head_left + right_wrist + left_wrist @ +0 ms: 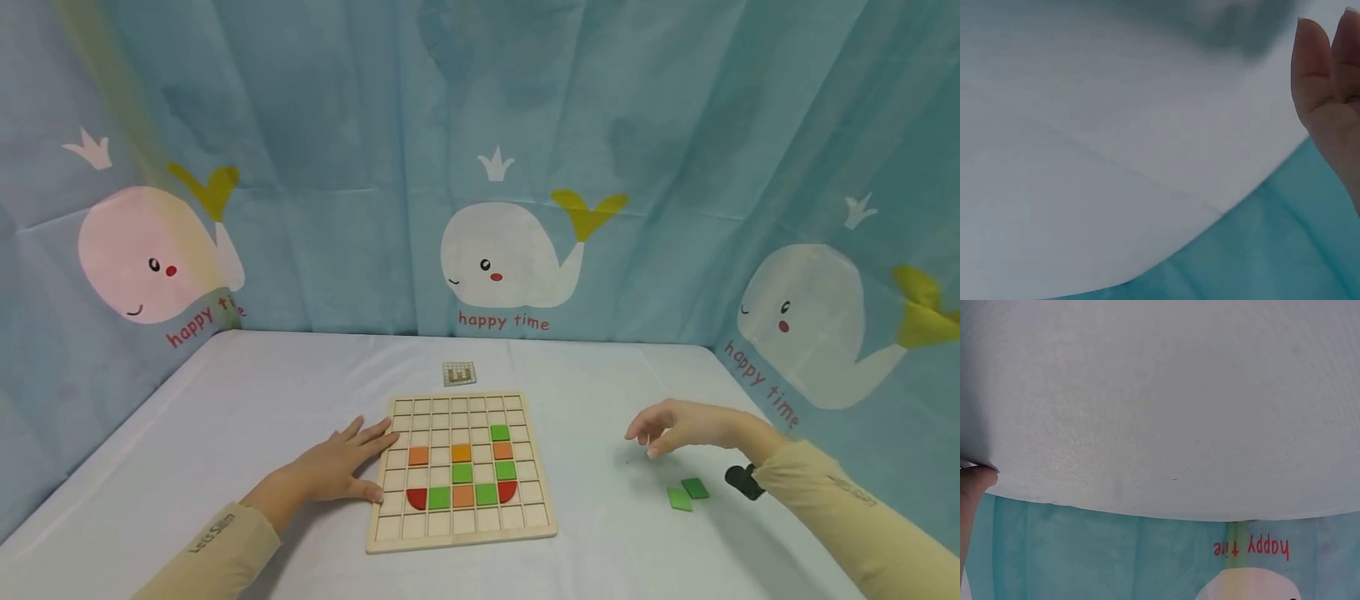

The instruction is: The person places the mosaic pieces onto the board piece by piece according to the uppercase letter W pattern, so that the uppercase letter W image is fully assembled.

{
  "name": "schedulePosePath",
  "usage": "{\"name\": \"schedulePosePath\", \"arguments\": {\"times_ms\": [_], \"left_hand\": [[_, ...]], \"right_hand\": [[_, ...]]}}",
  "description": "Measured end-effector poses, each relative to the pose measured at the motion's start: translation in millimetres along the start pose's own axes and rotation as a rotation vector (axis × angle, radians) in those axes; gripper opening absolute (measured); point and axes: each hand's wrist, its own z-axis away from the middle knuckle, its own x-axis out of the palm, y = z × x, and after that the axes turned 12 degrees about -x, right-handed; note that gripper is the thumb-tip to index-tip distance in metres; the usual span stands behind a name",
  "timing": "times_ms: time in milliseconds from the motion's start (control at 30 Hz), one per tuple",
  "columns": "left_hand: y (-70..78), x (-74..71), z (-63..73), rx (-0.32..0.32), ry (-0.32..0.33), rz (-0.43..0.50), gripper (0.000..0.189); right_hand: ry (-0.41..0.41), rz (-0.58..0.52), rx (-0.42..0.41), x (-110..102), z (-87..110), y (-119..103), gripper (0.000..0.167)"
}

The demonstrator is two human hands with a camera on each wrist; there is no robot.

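A square wooden grid board (386, 527) lies on the white table with several red, orange and green pieces in its cells. Along its left edge rests my left hand (333, 462), fingers spread, with fingertips on the frame and the thumb at the side. To the right of the board, my right hand (686, 427) hovers over the cloth, fingers loosely bent and nothing visible between them. Just below it lie a light green tile (679, 499) and a darker green tile (695, 488), side by side. The right wrist view catches only part of the right hand (1329, 94).
Behind the board lies a small card (459, 373) printed with a grid pattern. A black object (744, 482) is partly hidden by the right sleeve (825, 492). Blue curtains (337, 250) with whale prints close off the table's back and sides.
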Motion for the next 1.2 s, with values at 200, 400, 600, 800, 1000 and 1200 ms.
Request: {"name": "schedulePosePath", "arguments": {"times_ms": [200, 400, 600, 800, 1000, 1200], "left_hand": [[0.5, -1.0, -0.1, -0.002, -0.006, 0.001, 0.096], [1.0, -1.1, -0.9, 0.008, -0.003, -0.011, 0.095], [1.8, -1.8, -0.1, 0.02, 0.004, -0.011, 0.095], [1.2, -1.5, 1.9, 0.033, 0.02, -0.009, 0.095], [0.4, -1.2, 1.5, 0.025, 0.008, -0.004, 0.095], [1.4, -1.8, 1.2, 0.015, 0.003, 0.002, 0.095]], "right_hand": [[-0.084, -0.05, -0.011, 6.2, 22.5, 31.9, 0.031], [-0.113, -0.073, -0.134, 10.6, 34.8, 50.6, 0.027], [-0.109, 0.03, -0.315, 15.6, 36.2, 63.3, 0.025], [-0.064, 0.094, -0.357, 19.0, 33.8, 66.7, 0.027], [-0.038, 0.077, -0.353, 22.6, 33.9, 63.1, 0.024], [-0.029, 0.058, -0.308, 24.0, 35.3, 60.7, 0.025]]}}
